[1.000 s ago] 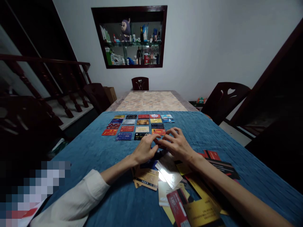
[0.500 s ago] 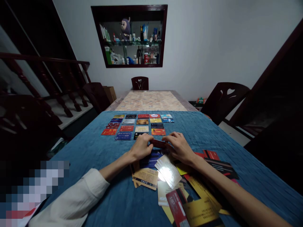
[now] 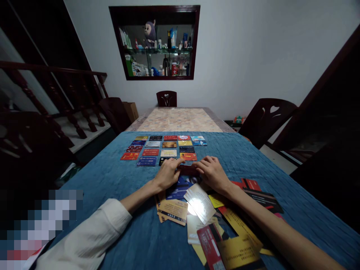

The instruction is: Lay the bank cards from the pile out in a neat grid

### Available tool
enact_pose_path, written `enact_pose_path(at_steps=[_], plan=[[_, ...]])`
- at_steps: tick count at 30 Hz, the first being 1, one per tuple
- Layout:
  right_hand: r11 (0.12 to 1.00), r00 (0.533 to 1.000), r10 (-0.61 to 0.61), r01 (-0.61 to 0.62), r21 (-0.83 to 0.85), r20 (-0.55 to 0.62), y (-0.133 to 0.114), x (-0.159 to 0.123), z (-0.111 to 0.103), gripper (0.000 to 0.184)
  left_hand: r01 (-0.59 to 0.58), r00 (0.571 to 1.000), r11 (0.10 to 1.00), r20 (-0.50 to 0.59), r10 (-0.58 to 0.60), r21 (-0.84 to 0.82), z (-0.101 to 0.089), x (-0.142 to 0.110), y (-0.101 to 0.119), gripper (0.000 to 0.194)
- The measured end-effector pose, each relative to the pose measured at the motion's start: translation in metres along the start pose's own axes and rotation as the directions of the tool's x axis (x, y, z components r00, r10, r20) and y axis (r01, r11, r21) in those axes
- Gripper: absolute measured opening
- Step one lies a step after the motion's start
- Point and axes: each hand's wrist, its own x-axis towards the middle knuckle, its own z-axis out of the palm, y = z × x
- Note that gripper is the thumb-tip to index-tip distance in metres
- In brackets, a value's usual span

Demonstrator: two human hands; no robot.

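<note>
Card (image 3: pixel 189 171), dark red, between left hand (image 3: pixel 167 174) and right hand (image 3: pixel 213 173)

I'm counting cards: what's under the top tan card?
Under the top tan card, another tan card pokes out at lower left; anything fully covered can't be seen.

On my feed, both ends of the dark card (image 3: pixel 189 170) are lost behind the fingers of the left hand (image 3: pixel 168 174) and right hand (image 3: pixel 213 175). The right forearm (image 3: pixel 270 215), cut off at four o'clock, covers part of the pile (image 3: pixel 199 200). At five, the bottom edge clips the red card (image 3: pixel 208 243). A pixelated patch (image 3: pixel 47 221) masks eight o'clock. At twelve, I can't read the jar (image 3: pixel 174 69).
</note>
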Motion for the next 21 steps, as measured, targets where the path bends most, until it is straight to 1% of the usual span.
enact_pose_path(at_steps=[3, 6, 9, 13, 17, 21], plan=[[1.0, 1.0, -0.013, 0.013, -0.024, 0.001, 0.0003, 0.0003, 0.0002, 0.023, -0.017, 1.0, 0.998, 0.016, 0.016, 0.06, 0.0006, -0.0016, 0.0024, 0.032], [0.999, 1.0, -0.015, 0.015, -0.032, 0.016, -0.0005, 0.0009, 0.0003, 0.023, -0.011, 1.0, 0.998, 0.006, 0.01, 0.058, 0.0013, -0.0019, 0.0036, 0.027], [0.999, 0.999, -0.001, 0.002, -0.037, 0.041, -0.002, 0.0019, 0.0003, 0.024, 0.033, 0.999, 0.999, -0.015, -0.033, 0.002, 0.0018, -0.0006, 0.0036, 0.024], [0.999, 0.998, 0.006, -0.003, -0.043, 0.064, -0.0029, 0.0028, -0.001, 0.032, 0.082, 0.996, 0.992, -0.039, -0.085, -0.092, 0.0022, 0.0015, 0.0024, 0.025], [0.998, 0.997, 0.002, 0.003, -0.064, 0.077, -0.0029, 0.0034, -0.0036, 0.04, 0.088, 0.992, 0.982, -0.072, -0.101, -0.165, 0.0037, 0.0025, -0.0008, 0.029], [0.996, 0.997, -0.001, 0.008, -0.094, 0.074, -0.0033, 0.0039, -0.0048, 0.048, 0.084, 0.991, 0.976, -0.087, -0.103, -0.203, 0.0056, 0.003, -0.0031, 0.03]])
